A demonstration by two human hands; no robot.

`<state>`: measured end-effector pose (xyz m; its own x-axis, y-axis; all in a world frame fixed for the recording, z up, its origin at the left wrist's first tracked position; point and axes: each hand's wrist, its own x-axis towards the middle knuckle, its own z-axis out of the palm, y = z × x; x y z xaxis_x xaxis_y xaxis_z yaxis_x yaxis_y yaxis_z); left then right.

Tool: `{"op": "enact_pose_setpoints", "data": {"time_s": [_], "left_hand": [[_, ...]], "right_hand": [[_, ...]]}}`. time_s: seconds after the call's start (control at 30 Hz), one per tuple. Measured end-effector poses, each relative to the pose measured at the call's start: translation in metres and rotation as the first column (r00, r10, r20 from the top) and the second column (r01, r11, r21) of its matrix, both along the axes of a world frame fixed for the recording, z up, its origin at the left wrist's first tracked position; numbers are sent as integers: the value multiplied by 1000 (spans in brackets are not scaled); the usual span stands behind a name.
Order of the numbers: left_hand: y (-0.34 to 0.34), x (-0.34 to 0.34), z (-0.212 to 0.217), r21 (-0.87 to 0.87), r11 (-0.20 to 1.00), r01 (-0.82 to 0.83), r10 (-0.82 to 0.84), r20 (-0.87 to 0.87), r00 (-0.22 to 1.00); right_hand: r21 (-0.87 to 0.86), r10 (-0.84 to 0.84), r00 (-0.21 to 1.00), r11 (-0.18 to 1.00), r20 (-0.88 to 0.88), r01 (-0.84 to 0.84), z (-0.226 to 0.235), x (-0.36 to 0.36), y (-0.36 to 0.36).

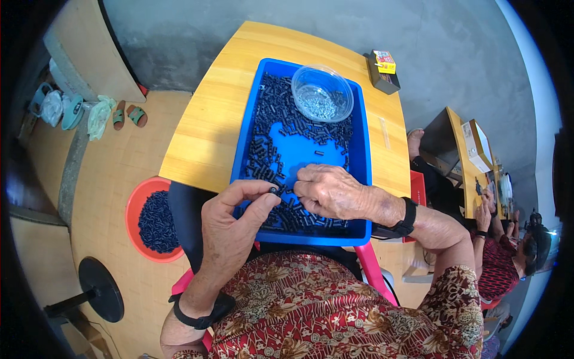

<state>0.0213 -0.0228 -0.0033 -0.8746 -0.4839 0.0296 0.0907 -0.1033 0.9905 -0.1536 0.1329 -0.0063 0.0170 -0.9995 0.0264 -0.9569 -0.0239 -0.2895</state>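
Note:
Over the near part of a blue tray (238, 155), my left hand (236, 218) pinches a small black tube (274, 190) between thumb and forefinger. My right hand (335, 192) is beside it on the right, fingers curled together; whatever is between its fingertips is hidden. Many short black tubes (275, 102) cover much of the tray, with a patch of bare blue bottom in the middle. Inside the tray's far right corner stands a round clear plastic tub (323, 93) with many tiny shiny pieces in it.
The tray sits on a wooden table (203, 131). A small dark box (384, 78) with a yellow pack (384, 61) on it stands at the far right. On the floor to the left is a red basin (133, 224) of black pieces. Another person (499, 263) works at a table on the right.

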Motion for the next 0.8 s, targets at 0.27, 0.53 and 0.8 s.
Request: {"op": "enact_pose_setpoints", "data": {"time_s": [0.27,0.53,0.8], "left_hand": [[4,-5,6,53,998,19,-18,-6,1000],[15,-13,5,216,973,78,-78,-10,997],[15,-13,4,245,967,73,-80,18,997]], "right_hand": [[-214,-66,902,962,426,171,52,11,1],[-362,13,922,922,387,139,57,24,2],[-407,19,947,905,322,120,53,26,-1]]}}
